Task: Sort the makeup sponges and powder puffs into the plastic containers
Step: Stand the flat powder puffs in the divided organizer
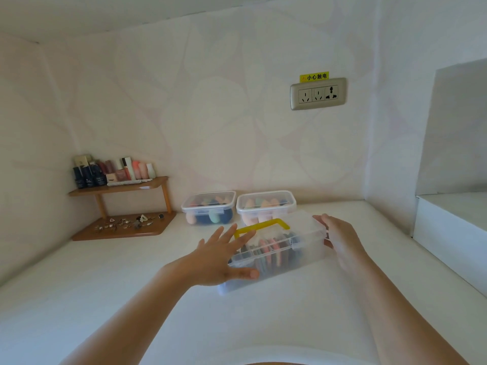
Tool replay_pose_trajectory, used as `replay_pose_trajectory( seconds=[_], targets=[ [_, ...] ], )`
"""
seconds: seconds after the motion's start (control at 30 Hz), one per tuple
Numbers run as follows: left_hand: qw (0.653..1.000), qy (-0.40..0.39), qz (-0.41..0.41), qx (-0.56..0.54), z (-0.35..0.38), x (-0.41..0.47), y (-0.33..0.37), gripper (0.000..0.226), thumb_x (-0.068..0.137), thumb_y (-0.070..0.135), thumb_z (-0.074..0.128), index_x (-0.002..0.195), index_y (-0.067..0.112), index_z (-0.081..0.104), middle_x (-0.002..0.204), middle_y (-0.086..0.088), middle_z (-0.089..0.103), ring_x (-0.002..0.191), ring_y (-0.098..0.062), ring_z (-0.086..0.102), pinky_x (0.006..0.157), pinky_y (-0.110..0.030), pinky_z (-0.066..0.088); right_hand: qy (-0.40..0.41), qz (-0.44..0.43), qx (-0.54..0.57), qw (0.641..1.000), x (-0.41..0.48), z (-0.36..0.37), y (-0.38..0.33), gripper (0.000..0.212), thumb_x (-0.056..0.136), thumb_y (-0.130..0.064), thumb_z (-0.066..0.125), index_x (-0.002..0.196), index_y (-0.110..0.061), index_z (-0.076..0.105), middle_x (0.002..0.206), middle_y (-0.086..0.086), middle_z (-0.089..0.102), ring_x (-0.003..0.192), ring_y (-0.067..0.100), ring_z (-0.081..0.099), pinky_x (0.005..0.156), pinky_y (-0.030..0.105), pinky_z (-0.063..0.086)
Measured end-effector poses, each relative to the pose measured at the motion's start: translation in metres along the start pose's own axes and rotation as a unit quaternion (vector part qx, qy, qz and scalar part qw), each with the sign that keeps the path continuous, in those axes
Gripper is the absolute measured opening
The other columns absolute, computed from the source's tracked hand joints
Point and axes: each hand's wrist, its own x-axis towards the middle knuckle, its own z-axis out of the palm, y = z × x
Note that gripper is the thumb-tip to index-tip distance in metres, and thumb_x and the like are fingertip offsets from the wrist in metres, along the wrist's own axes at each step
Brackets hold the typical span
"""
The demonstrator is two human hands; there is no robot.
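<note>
Left hand [218, 259], right hand [342, 241], fingers straight, against the clear box's [305, 250] ends.

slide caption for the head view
Left hand and right hand flank a clear yellow-handled plastic box; two clear lidded tubs behind.

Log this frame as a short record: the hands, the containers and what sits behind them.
left hand: open, fingers spread, at the left end of the clear plastic box with a yellow handle
right hand: straight fingers against the box's right end
box contents: flat powder puffs standing on edge, pink and dark
behind left: clear lidded plastic container of dark and pastel sponges
behind right: second lidded container of peach sponges
far left: wooden corner shelf with cosmetic bottles
surface: white table
</note>
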Motion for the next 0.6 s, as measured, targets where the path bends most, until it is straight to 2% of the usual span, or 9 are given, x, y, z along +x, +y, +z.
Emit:
replay_pose_trajectory(
  seconds=[0.07,0.13,0.2,0.27,0.33,0.4,0.5,0.57,0.6],
  targets=[
    [1.0,-0.001,0.005,0.006,0.002,-0.001,0.0,0.092,0.063,0.081,0.026,0.139,0.049,-0.016,0.155,0.007,-0.022,0.143,-0.025,-0.019,0.114,-0.055,-0.001,0.023,-0.042,-0.025,0.999,-0.002,0.001,-0.001,0.023,0.093,-0.021,0.051,0.091,-0.006,0.068,0.1,0.014,0.067,0.085,0.02,0.056,0.073,0.031,0.042],
    [1.0,0.002,0.008,0.002,0.003,-0.001,-0.001,0.092,0.059,0.083,0.018,0.138,0.05,-0.016,0.155,0.007,-0.023,0.143,-0.025,-0.019,0.114,-0.055,-0.002,0.001,-0.12,-0.108,0.987,-0.007,0.004,0.001,0.015,0.093,-0.027,0.057,0.093,-0.019,0.069,0.113,0.004,0.068,0.098,0.016,0.059,0.083,0.027,0.04],
    [1.0,0.004,0.011,-0.014,0.002,0.0,-0.002,0.093,0.057,0.085,0.008,0.14,0.049,-0.015,0.155,0.007,-0.023,0.143,-0.025,-0.018,0.114,-0.054,-0.001,-0.045,-0.168,-0.173,0.969,-0.015,0.008,0.006,0.013,0.09,-0.034,0.062,0.099,-0.029,0.07,0.128,-0.007,0.058,0.117,0.009,0.053,0.092,0.023,0.035],
    [0.999,0.01,0.001,-0.05,0.001,0.002,0.0,0.098,0.058,0.087,0.003,0.143,0.042,-0.016,0.154,0.004,-0.024,0.144,-0.026,-0.015,0.115,-0.052,0.001,-0.067,-0.18,-0.191,0.963,-0.021,0.009,0.008,0.024,0.088,-0.039,0.063,0.108,-0.029,0.071,0.14,-0.011,0.046,0.121,-0.001,0.043,0.097,0.022,0.031],
    [0.995,0.014,-0.034,-0.095,0.0,0.005,0.002,0.091,0.074,0.077,0.014,0.145,0.031,-0.018,0.154,0.0,-0.025,0.144,-0.026,-0.015,0.116,-0.047,0.002,-0.092,-0.199,-0.198,0.955,-0.027,0.005,0.007,0.029,0.086,-0.04,0.064,0.112,-0.029,0.07,0.145,-0.015,0.039,0.122,-0.007,0.038,0.104,0.025,0.032],
    [0.991,0.015,-0.059,-0.118,-0.005,0.007,0.002,0.083,0.086,0.063,0.027,0.147,0.025,-0.014,0.156,-0.002,-0.018,0.145,-0.026,-0.01,0.116,-0.046,0.004,-0.133,-0.223,-0.23,0.938,-0.033,-0.001,0.007,0.031,0.082,-0.038,0.068,0.113,-0.032,0.069,0.143,-0.022,0.036,0.126,-0.007,0.036,0.108,0.024,0.029],
    [0.991,0.008,-0.017,-0.132,-0.016,0.004,0.0,0.074,0.089,0.053,0.042,0.148,0.031,0.003,0.155,0.001,0.013,0.135,-0.023,0.024,0.113,-0.04,0.023,-0.167,-0.251,-0.285,0.91,-0.04,-0.01,0.008,0.039,0.078,-0.035,0.074,0.116,-0.036,0.066,0.134,-0.027,0.044,0.123,-0.012,0.04,0.105,0.008,0.027],
    [0.992,-0.012,-0.001,-0.124,-0.02,0.002,-0.004,0.081,0.082,0.059,0.051,0.146,0.035,0.008,0.148,0.002,0.023,0.118,-0.016,0.033,0.107,-0.034,0.031,-0.166,-0.265,-0.308,0.898,-0.042,-0.013,0.01,0.041,0.078,-0.035,0.074,0.118,-0.037,0.064,0.132,-0.028,0.047,0.118,-0.018,0.04,0.097,-0.003,0.024],
    [0.993,-0.02,-0.002,-0.115,-0.021,0.002,-0.006,0.093,0.072,0.071,0.052,0.146,0.036,0.009,0.146,0.002,0.025,0.115,-0.015,0.034,0.106,-0.033,0.033,-0.166,-0.27,-0.313,0.895,-0.043,-0.014,0.01,0.042,0.078,-0.036,0.074,0.119,-0.037,0.064,0.132,-0.028,0.047,0.118,-0.018,0.04,0.096,-0.005,0.024]
  ],
)
